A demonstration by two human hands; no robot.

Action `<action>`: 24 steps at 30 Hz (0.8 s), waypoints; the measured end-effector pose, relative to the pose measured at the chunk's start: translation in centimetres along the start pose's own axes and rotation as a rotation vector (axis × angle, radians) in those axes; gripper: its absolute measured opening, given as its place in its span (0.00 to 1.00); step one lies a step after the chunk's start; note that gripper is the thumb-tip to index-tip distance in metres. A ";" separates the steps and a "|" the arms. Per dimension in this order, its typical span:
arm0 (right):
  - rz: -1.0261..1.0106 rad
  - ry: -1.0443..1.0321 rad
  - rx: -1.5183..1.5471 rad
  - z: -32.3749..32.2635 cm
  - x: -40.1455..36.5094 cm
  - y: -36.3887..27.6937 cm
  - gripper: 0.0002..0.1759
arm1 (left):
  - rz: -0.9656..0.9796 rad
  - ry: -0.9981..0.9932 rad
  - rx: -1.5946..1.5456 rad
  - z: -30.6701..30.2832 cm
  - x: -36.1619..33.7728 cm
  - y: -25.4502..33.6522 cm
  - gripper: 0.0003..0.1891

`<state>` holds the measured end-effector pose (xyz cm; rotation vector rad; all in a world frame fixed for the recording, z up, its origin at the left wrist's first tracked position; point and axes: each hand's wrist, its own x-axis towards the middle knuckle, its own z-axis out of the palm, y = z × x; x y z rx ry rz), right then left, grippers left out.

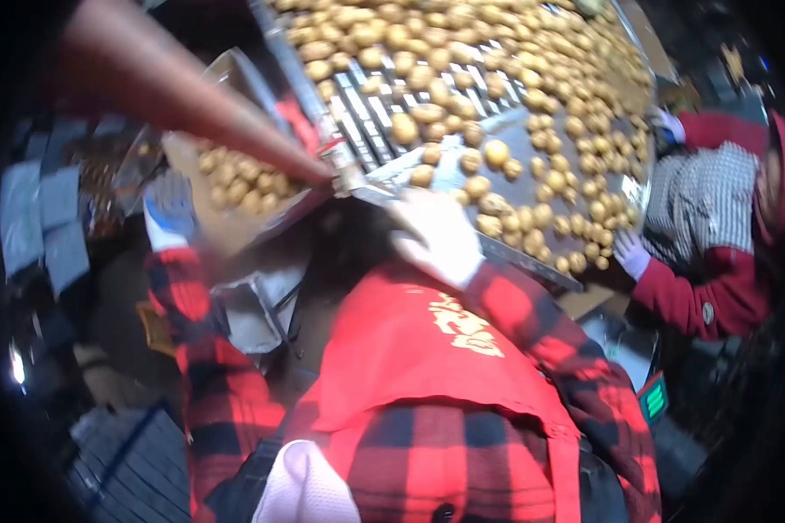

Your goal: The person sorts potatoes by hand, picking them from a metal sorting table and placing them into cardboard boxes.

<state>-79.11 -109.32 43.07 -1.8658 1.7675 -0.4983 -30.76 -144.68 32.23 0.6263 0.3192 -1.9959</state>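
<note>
My left hand (pixel 171 209), in a grey and blue work glove, lies against the outer left side of a cardboard box (pixel 183 161). Its fingers look stretched out along the box wall. Inside the box is a heap of small potatoes (pixel 249 185). My right hand (pixel 438 237), in a white glove, is at the near metal edge (pixel 532 266) of a sorting table, beside the loose potatoes (pixel 497 155). Motion blurs its fingers, so I cannot make out whether they grip anything.
Many potatoes cover the slatted rollers (pixel 362 109) and the metal tray (pixel 519 139). A long reddish-brown bar (pixel 209 87) crosses the upper left. A co-worker (pixel 715 209) in a red top and checked apron stands at the right, gloved hands at the table. A green-lit display (pixel 653 398) is lower right.
</note>
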 end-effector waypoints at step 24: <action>0.818 0.364 -0.560 1.2 -15.4 19.8 0.44 | 0.136 -0.641 1.983 4.0 -9.3 -44.5 0.26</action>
